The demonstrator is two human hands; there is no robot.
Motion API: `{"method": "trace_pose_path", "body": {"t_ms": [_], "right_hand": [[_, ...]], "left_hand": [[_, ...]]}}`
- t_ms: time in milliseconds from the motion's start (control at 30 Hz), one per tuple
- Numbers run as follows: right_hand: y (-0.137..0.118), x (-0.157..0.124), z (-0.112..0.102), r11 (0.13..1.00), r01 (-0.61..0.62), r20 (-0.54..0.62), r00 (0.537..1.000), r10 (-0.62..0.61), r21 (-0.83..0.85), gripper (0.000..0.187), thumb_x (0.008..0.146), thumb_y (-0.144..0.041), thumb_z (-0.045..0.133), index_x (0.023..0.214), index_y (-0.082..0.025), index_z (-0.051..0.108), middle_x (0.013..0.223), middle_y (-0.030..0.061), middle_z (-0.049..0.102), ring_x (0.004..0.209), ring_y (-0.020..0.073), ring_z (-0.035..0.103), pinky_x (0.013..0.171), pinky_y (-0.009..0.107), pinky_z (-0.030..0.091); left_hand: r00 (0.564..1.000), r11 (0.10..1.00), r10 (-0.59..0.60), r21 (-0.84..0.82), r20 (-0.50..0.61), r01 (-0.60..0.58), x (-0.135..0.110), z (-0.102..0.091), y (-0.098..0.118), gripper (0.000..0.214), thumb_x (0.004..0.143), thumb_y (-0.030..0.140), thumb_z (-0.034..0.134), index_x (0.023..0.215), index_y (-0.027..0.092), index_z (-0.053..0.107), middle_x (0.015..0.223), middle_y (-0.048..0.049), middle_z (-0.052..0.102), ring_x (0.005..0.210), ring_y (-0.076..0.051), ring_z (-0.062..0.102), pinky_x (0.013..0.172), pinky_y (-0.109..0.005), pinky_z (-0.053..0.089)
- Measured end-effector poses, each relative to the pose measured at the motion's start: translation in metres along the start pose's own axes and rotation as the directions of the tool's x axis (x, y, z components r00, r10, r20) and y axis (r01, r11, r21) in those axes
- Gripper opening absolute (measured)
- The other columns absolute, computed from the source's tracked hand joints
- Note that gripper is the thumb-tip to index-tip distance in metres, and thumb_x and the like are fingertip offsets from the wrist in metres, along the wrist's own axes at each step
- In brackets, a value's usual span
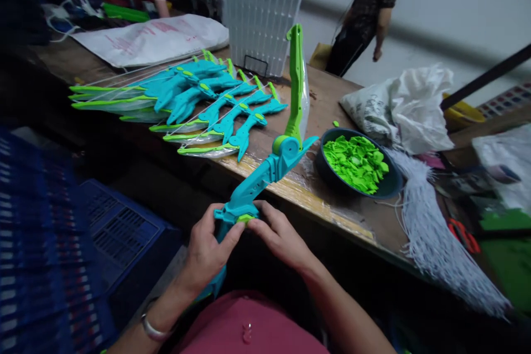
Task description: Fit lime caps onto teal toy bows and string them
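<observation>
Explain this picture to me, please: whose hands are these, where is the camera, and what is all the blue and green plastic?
There is no machine here. The single picture comes from a camera worn on a person's head, looking down at their own hands. The left hand and right hand together hold a teal and green toy bow; the fingers pinch a small green piece at its grip. On the wooden table lies a row of similar bows, a dark bowl of small green parts, a bundle of white strings and a white bag. Another person stands behind the table.
</observation>
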State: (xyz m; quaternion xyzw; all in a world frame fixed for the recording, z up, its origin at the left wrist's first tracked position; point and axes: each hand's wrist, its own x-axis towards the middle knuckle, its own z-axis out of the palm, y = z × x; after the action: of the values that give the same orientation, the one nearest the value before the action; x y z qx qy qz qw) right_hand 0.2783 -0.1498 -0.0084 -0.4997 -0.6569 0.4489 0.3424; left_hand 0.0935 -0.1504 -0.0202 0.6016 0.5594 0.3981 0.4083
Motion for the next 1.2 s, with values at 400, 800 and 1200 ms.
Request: {"method": "trace_pose_path", "body": {"t_ms": [400, 800, 1200], "right_hand": [[0.023, -0.009, 0.007, 0.956, -0.050, -0.095, 0.995, 0.023, -0.290, 0.026, 0.097, -0.042, 0.065, 0.091, -0.017, 0.062, 0.081, 0.0013, 0.065, 0.071, 0.0146, 0.060, 0.063, 0.023, 0.039], [0.035, -0.002, -0.187, 0.809, -0.257, -0.196, 0.964, 0.178, -0.529, 0.040, 0.107, -0.041, 0.042, 0.113, -0.014, 0.071, 0.094, 0.0049, 0.076, 0.077, 0.0143, 0.071, 0.071, 0.026, 0.056], [0.117, 0.064, -0.272, 0.247, -0.693, -0.598, 0.714, 0.365, -0.677, 0.034, 0.099, -0.037, 0.065, 0.126, -0.016, 0.062, 0.128, 0.0104, 0.063, 0.113, 0.0240, 0.064, 0.096, 0.046, 0.056]], "left_hand": [[0.983, 0.996, -0.076, -0.025, 0.165, 0.081, 0.006, 0.008, -0.038, 0.044, 0.083, 0.058, 0.070, 0.105, 0.020, 0.064, 0.091, -0.0049, 0.073, 0.083, -0.025, 0.068, 0.075, -0.031, 0.053], [0.912, 0.824, -0.324, -0.399, 0.252, 0.403, 0.021, -0.035, -0.039, 0.048, 0.066, 0.057, 0.087, 0.093, 0.021, 0.072, 0.074, -0.0009, 0.072, 0.060, -0.018, 0.060, 0.055, -0.024, 0.053], [0.961, 0.956, -0.249, -0.130, 0.122, 0.264, 0.036, -0.066, -0.034, 0.042, 0.046, 0.037, 0.095, 0.073, 0.023, 0.067, 0.058, 0.0018, 0.067, 0.054, -0.019, 0.057, 0.052, -0.027, 0.049]]}}
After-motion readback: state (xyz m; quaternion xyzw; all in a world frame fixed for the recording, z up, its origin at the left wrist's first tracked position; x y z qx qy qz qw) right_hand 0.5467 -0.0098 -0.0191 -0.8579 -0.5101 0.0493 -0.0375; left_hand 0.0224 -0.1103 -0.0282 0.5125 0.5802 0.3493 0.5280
